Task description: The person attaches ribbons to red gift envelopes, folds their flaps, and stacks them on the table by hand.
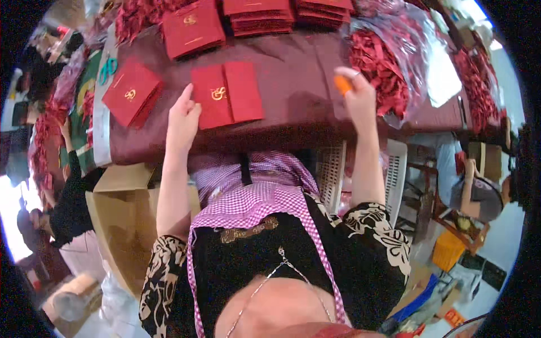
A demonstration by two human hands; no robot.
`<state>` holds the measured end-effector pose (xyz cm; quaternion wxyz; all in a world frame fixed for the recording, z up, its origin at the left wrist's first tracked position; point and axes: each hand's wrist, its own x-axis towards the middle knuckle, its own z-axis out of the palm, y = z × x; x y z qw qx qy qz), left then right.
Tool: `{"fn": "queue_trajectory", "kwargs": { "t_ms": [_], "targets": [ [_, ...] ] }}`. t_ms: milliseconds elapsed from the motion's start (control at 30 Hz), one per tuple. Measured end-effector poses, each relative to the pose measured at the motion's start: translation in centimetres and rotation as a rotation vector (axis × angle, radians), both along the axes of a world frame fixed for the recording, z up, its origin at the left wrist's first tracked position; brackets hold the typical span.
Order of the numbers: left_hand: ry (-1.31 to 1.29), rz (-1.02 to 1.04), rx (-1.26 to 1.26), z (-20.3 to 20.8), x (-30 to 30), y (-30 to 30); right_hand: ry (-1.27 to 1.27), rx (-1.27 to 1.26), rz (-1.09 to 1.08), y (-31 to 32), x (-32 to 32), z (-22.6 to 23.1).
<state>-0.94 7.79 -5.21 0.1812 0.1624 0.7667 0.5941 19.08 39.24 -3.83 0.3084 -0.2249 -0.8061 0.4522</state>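
Note:
A red card folder (242,93) with a gold emblem lies on the table in front of me, a fold line or flap edge running down its middle. At its left edge is my left hand (185,118), index finger stretched out along the border and other fingers partly curled. My right hand (360,96) is raised to the right, beside a heap of red ribbon strips (378,70). Its fingers are bent together, with a bright orange piece (342,85) at the tips, perhaps a finger cover. Whether a strip is pinched there is too blurred to tell.
Red folders lie in a tilted pile (132,93) at left and in stacks (194,31) at the back. Teal scissors (107,71) rest near the table's left edge. Below stand a cardboard box (127,225) and a white plastic crate (331,169). Other people work at both sides.

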Motion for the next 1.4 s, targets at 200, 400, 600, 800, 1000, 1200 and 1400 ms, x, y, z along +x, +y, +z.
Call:
{"fn": "queue_trajectory", "kwargs": {
  "t_ms": [200,400,600,800,1000,1200,1400],
  "targets": [
    [0.412,-0.069,-0.320,-0.9,-1.6,0.5,-0.173,0.894,-0.338,7.8,0.5,1.5],
    [0.365,-0.003,-0.441,0.8,-0.6,1.7,-0.521,1.132,-0.452,8.8,-0.5,-0.6],
    [0.438,0.040,-0.490,0.1,-1.2,1.6,-0.135,0.966,-0.175,1.6,-4.4,-0.7],
    [0.322,0.043,-0.370,-1.2,-2.7,0.9,0.047,0.846,0.077,-3.8,-8.6,-2.1],
    [0.381,0.111,-0.439,-0.7,-2.3,-0.3,-0.005,0.586,0.150,-5.2,-11.1,-2.8],
    [0.225,0.123,-0.348,-0.8,-2.3,-1.8,-0.099,0.539,0.181,-4.3,-11.6,-3.0],
    [0.194,0.173,-0.326,-0.8,-2.4,-2.1,-0.007,0.837,0.141,-5.7,-12.8,-2.2]
  ]
}}
